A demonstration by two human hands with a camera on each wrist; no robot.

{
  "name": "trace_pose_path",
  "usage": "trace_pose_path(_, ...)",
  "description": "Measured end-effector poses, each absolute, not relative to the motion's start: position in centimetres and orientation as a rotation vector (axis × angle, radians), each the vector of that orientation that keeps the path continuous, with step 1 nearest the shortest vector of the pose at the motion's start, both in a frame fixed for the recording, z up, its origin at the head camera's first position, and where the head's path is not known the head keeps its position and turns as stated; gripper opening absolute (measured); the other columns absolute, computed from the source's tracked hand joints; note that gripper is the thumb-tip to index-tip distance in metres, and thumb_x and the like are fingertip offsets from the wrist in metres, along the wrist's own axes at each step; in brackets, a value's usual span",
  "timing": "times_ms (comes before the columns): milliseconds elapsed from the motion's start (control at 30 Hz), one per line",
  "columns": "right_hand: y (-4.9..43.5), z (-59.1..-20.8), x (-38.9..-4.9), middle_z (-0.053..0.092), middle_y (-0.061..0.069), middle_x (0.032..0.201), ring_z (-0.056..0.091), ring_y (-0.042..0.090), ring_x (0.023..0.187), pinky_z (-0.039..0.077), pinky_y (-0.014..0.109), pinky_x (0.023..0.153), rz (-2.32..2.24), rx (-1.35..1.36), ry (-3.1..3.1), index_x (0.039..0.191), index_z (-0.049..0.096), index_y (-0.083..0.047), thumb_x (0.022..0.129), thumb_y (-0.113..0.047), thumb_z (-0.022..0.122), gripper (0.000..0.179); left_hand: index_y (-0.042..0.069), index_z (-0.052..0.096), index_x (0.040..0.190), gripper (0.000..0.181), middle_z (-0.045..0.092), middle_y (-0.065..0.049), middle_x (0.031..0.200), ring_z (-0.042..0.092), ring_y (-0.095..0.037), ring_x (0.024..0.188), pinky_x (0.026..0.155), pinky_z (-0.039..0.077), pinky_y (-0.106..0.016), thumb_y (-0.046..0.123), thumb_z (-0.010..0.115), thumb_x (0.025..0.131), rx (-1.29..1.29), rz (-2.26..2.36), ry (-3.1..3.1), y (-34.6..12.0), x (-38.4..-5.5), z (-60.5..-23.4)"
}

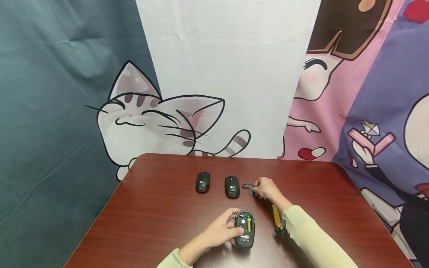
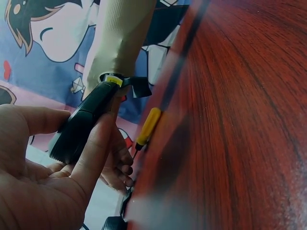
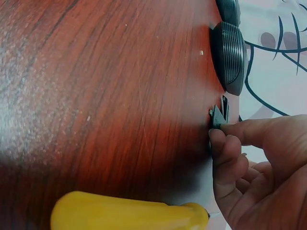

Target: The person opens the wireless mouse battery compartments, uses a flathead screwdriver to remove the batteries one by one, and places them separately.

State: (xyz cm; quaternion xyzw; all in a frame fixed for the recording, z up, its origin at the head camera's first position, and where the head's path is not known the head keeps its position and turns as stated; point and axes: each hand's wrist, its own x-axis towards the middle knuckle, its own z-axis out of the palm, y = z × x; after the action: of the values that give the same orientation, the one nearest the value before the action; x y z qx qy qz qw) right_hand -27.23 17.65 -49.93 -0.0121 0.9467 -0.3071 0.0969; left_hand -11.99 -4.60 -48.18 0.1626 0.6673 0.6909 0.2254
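Note:
My left hand (image 1: 221, 229) grips a black computer mouse (image 1: 245, 243) above the tabletop. Its underside faces up, and a green battery (image 1: 249, 223) lies in the uncovered compartment. Farther back, my right hand (image 1: 266, 188) pinches a thin dark mouse battery cover (image 1: 248, 186) between thumb and fingers. Seen from the right wrist, this cover (image 3: 218, 117) is at the tabletop, partly hidden by the fingertips. A yellow-handled screwdriver (image 2: 150, 124) lies on the table near the right forearm; in the head view the sleeve hides part of it.
Two more black mice stand on the reddish-brown table (image 1: 161, 208), one mouse (image 1: 232, 187) just left of the right hand and another mouse (image 1: 202, 182) farther left. Behind the table's back edge hangs a cartoon-printed curtain (image 1: 228, 74).

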Motion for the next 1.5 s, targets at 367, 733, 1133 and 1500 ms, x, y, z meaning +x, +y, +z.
trace_pose_path(367,18.0,-49.3,-27.0,0.067,0.005,0.068,0.062,0.017,0.055,0.055,0.029,0.047,-0.997,-0.029,2.785,0.092,0.063,-0.003,0.093,-0.014,0.070,0.013,0.002,0.046,0.140,0.053,0.062,-0.007,0.118,0.070,-0.016,0.086,0.061,0.064,-0.034,0.003,0.067,0.092,0.462,1.905,1.850,-4.6,-12.1,-48.1)
trace_pose_path(733,19.1,-47.3,-25.5,0.067,0.009,0.086,0.062,0.020,0.063,0.052,0.028,0.052,-1.075,-0.010,2.787,0.107,0.064,-0.002,0.093,-0.021,0.072,0.025,0.000,0.047,0.140,0.055,0.063,-0.009,0.113,0.070,-0.018,0.088,0.061,0.064,-0.032,0.003,0.069,0.090,0.439,1.928,1.905,-4.9,-12.5,-48.2)
trace_pose_path(1133,21.5,-46.1,-22.7,0.064,0.009,0.093,0.059,0.017,0.068,0.056,0.027,0.060,-1.084,-0.050,2.804,0.116,0.061,-0.002,0.094,-0.021,0.072,0.031,0.002,0.048,0.143,0.060,0.066,-0.015,0.119,0.069,-0.020,0.094,0.064,0.065,-0.034,0.007,0.072,0.088,0.401,1.930,1.968,-5.5,-12.9,-48.3)
trace_pose_path(1500,22.7,-45.8,-20.5,0.062,0.007,0.088,0.061,0.020,0.068,0.057,0.028,0.060,-1.147,-0.057,2.812,0.115,0.061,-0.001,0.093,-0.018,0.072,0.031,0.002,0.047,0.142,0.058,0.066,-0.019,0.123,0.069,-0.022,0.097,0.064,0.065,-0.034,0.009,0.072,0.090,0.391,1.948,1.969,-5.8,-13.2,-48.2)
